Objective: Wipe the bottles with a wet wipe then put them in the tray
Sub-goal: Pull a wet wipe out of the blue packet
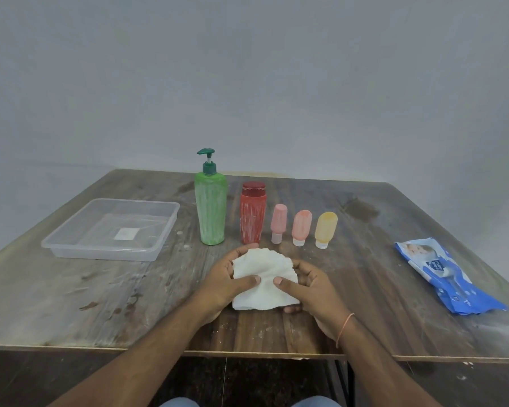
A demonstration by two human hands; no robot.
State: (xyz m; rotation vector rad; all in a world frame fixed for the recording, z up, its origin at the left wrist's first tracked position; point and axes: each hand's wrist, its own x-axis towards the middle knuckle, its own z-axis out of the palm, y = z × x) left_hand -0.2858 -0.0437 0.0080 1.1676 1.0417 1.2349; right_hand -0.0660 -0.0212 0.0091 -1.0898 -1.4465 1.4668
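Prep stage; both hands, left hand [228, 279] and right hand [307, 284], pinch the wet wipe [263, 279] near the table edge; five bottles [252, 214] stand unwiped behind, tray [71, 240] left; guess next is grabbing one.

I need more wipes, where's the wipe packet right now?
Head view: the blue wipe packet lies on the table's right side, beyond the yellow bottle.

A plain grey wall [247, 69] stands behind a worn, stained wooden desk [71, 304]. Under the desk's front edge the floor [247, 380] looks dark.
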